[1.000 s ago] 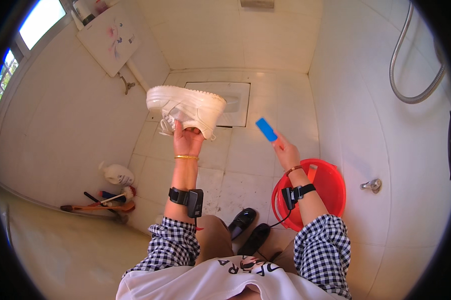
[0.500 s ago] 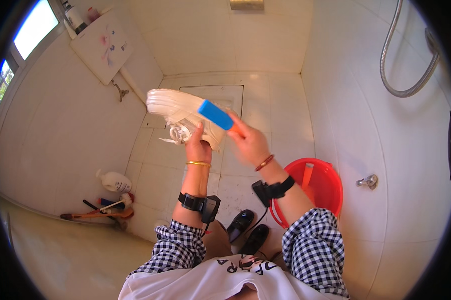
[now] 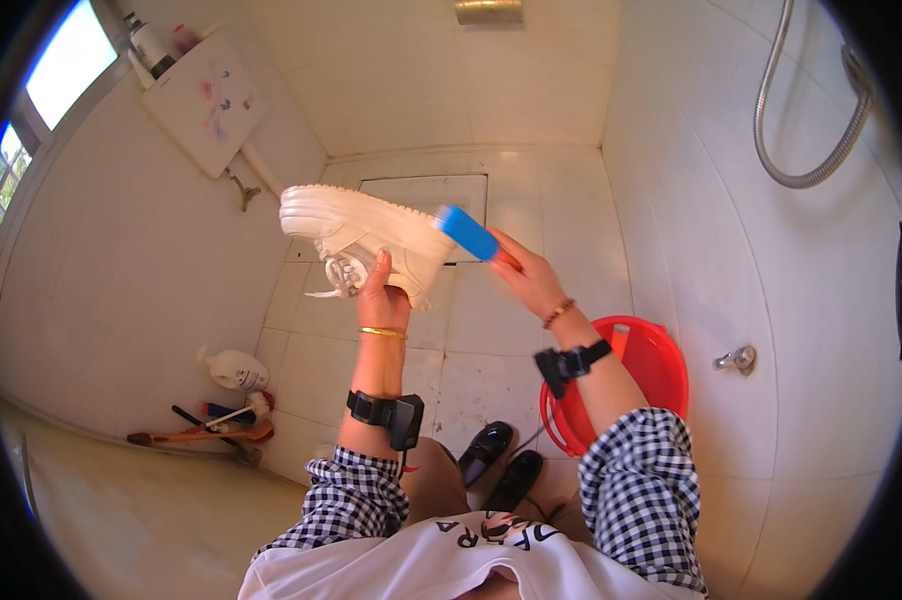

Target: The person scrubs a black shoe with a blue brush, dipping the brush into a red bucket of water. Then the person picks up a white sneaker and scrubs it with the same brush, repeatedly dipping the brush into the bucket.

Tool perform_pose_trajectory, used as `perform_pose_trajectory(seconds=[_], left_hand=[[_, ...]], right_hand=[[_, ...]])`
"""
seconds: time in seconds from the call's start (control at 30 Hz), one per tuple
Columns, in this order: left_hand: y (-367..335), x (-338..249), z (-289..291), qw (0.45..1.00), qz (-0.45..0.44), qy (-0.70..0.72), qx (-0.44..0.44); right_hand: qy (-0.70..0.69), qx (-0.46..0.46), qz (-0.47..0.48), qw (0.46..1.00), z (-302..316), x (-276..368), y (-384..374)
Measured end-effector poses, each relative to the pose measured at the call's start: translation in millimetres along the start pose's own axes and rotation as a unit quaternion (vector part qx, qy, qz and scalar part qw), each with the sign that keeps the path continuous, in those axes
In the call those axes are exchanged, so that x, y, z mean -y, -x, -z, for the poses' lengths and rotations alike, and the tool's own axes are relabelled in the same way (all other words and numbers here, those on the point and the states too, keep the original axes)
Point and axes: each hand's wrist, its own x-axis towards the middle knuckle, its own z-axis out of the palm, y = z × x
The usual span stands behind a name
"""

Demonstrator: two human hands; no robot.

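Observation:
A white lace-up sneaker (image 3: pixel 356 220) is held up in front of me on its side, sole toward the top and laces hanging below. My left hand (image 3: pixel 383 292) is closed round it near the ankle opening, thumb along the side. In my right hand (image 3: pixel 529 278) is a brush (image 3: pixel 468 233) with a blue head and an orange handle. The blue head is at the sneaker's heel end, touching or very near it; its bristles do not show clearly.
A red bucket (image 3: pixel 666 385) with an orange item inside stands right of my black shoes (image 3: pixel 501 468). By the left wall are a white bottle (image 3: pixel 237 369) and several long-handled tools (image 3: pixel 206 433). A tap (image 3: pixel 737 361) and a shower hose (image 3: pixel 771 150) are on the right wall.
My right hand has moved right with the brush, from over the sneaker's sole to its heel end. The sneaker has shifted slightly left, still in my left hand.

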Motion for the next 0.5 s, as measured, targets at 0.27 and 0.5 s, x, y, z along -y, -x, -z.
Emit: perform_pose_trajectory(seconds=[0.27, 0.5], left_hand=[[-10, -10, 7, 0.995, 0.066, 0.079, -0.015], [-16, 5, 23, 0.993, 0.100, 0.035, -0.047]], right_hand=[[-0.029, -0.070, 0.012, 0.997, 16, 7, -5], [0.006, 0.049, -0.099, 0.994, 13, 1, -8]])
